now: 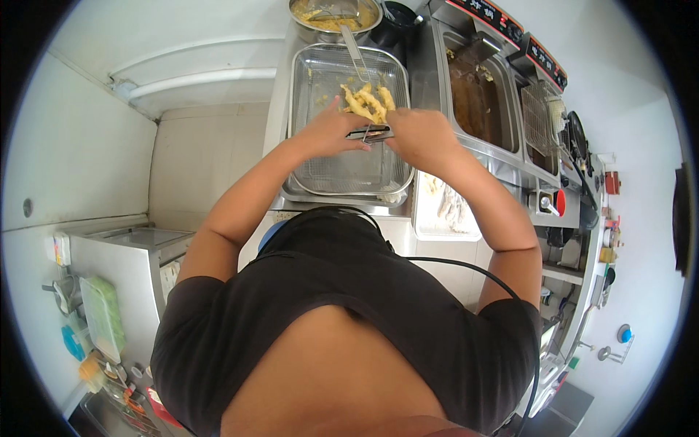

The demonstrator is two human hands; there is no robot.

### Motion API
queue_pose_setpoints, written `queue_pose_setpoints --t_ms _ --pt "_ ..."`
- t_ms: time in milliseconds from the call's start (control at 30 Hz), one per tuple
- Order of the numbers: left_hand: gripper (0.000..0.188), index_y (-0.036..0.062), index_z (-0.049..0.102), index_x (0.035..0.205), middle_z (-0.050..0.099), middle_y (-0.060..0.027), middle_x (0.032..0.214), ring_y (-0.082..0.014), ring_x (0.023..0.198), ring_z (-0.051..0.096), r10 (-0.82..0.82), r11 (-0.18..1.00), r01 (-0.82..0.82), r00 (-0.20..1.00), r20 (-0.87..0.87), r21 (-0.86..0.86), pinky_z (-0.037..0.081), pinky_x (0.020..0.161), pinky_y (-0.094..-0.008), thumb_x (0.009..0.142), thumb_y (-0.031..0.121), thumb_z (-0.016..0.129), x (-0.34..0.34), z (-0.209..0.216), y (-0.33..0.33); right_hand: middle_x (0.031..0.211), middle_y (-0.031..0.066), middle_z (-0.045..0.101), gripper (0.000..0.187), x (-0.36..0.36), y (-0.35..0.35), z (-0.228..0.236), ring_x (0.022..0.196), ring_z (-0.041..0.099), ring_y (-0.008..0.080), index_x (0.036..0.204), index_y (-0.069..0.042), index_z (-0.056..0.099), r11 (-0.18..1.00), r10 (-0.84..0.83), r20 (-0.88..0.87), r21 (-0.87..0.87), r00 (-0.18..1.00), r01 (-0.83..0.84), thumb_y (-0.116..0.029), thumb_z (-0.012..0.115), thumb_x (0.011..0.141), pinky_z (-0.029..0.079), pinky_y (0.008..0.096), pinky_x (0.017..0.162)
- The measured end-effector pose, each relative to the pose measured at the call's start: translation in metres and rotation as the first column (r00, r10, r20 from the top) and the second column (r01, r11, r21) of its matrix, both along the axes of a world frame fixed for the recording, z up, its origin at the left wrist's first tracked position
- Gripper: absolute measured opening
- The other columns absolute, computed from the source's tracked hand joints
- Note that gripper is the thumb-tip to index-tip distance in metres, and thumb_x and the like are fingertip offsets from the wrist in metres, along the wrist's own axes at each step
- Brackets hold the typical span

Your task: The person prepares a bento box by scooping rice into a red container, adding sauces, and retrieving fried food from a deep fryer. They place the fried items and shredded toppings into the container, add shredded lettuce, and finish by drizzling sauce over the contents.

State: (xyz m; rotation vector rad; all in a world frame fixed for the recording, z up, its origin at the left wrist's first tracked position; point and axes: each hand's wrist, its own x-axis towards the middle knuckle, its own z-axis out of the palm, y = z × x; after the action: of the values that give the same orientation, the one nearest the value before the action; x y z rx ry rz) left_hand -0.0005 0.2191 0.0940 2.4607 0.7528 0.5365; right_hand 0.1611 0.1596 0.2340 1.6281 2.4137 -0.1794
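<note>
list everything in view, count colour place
Mesh tray: 1, silver, top centre
Battered pieces: several, yellow, over tray
Metal utensil: 1, silver, nearer than pieces
Mixing bowl: 1, silver, beyond tray
Tub: 1, black, right of bowl
Fryer tanks: 2, silver, right
Fryer basket: 1, silver, right
Food tray: 1, white, right of centre
Cabinet: 1, grey, left
Shelf items: many, mixed, right
Shirt: 1, black, bottom
Left hand: 1, bare, at utensil
Right hand: 1, bare, at utensil

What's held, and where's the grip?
A slim dark-and-silver metallic piece, exact kind unclear: left hand at its left end, right hand at its right end.
</note>
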Motion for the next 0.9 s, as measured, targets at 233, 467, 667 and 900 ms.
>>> queue_pose_setpoints --t_ms 233,467,667,900 --pt "0.059 0.0118 0.044 0.127 0.053 -0.0097 0.124 -0.0253 0.118 0.046 0.005 0.974 -0.017 0.998 -0.057 -0.224 0.011 0.107 -0.0552 0.078 0.04 0.062 -0.01 0.032 0.002 0.078 0.0137 0.064 0.029 -0.007 0.018 -0.015 0.073 0.063 0.0308 0.091 -0.003 0.06 1.0 -0.018 -0.054 0.015 0.998 0.019 -0.028 0.064 0.078 0.049 0.0395 0.063" --pt "0.046 0.0195 0.047 0.123 0.044 -0.0011 0.134 -0.0189 0.129 0.033 0.008 0.993 -0.005 1.0 -0.026 0.115 0.006 0.105 -0.0626 0.081 0.03 0.061 -0.019 0.011 0.031 0.075 0.0141 0.064 0.032 -0.02 0.018 0.003 0.072 0.063 0.0314 0.093 -0.004 0.06 0.996 -0.082 -0.016 0.044 0.997 0.082 -0.033 0.062 0.08 0.05 0.0403 0.063" --pt "0.04 0.0187 0.056 0.113 0.046 0.006 0.132 -0.0164 0.133 0.027 0.062 0.96 -0.068 0.998 0.03 0.273 0.007 0.103 -0.0667 0.076 0.029 0.066 -0.027 0.022 0.036 0.073 0.013 0.065 0.032 -0.028 0.015 -0.007 0.069 0.064 0.0296 0.091 -0.004 0.058 0.989 -0.071 -0.017 0.13 0.997 0.072 -0.033 0.062 0.079 0.05 0.0383 0.061" --pt "0.042 0.0195 0.057 0.116 0.049 0.006 0.128 -0.0148 0.134 0.024 0.005 0.983 0.011 0.996 -0.085 0.184 0.007 0.102 -0.0673 0.077 0.034 0.064 -0.025 0.037 0.023 0.073 0.0125 0.065 0.03 -0.038 0.019 -0.029 0.068 0.065 0.0281 0.092 -0.001 0.056 0.991 -0.05 0.027 0.125 0.998 0.046 -0.028 0.063 0.079 0.051 0.0361 0.059"
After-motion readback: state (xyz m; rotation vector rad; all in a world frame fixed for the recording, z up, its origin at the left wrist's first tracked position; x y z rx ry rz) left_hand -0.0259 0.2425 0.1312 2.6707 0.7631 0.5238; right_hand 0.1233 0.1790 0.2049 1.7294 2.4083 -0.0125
